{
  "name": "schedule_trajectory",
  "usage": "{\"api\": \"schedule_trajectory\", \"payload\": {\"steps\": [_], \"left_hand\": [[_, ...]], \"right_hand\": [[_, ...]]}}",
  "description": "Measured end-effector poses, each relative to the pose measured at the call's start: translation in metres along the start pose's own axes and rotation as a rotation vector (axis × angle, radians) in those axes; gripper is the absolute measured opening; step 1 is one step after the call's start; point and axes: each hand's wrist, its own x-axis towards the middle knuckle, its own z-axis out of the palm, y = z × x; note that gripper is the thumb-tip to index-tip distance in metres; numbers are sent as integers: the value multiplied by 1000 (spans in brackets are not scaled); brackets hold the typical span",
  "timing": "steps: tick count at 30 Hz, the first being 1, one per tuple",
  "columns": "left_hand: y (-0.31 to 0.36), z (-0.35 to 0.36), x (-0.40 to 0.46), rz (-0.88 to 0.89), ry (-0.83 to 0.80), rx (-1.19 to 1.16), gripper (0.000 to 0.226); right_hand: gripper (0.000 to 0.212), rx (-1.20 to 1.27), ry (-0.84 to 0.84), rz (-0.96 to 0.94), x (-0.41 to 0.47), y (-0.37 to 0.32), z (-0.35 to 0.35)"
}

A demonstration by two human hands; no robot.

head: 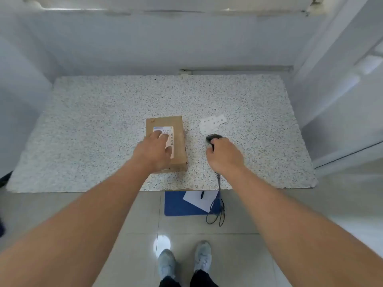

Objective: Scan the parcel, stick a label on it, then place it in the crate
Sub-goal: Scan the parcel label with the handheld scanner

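Note:
A brown cardboard parcel (178, 137) lies flat on the speckled table (93, 125), with a white barcode label on its top face. My left hand (154, 151) rests on the parcel, fingers spread over the label. To the right of the parcel lies a black handheld scanner (212, 138), and my right hand (224, 157) is closed around its handle. The scanner's cable (219, 206) hangs over the table's front edge. A white sheet of labels (212, 123) lies just beyond the scanner.
On the tiled floor under the table's front edge lies a blue board (178, 206) with a white paper and a black pen on it. White walls close in behind and on both sides of the table. My feet show at the bottom.

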Motion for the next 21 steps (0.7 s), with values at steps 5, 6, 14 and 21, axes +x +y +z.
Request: {"api": "schedule_trajectory", "payload": {"steps": [5, 6, 14, 21], "left_hand": [[-27, 34, 13, -103, -41, -22, 51], [-31, 41, 14, -106, -26, -42, 51], [-52, 76, 19, -237, 83, -470, 67], [-62, 88, 13, -176, 4, -784, 99]], "right_hand": [[44, -29, -34, 67, 13, 10, 39], [45, -47, -40, 66, 14, 11, 48], [44, 3, 14, 124, 22, 19, 79], [52, 147, 115, 192, 41, 24, 86]]}}
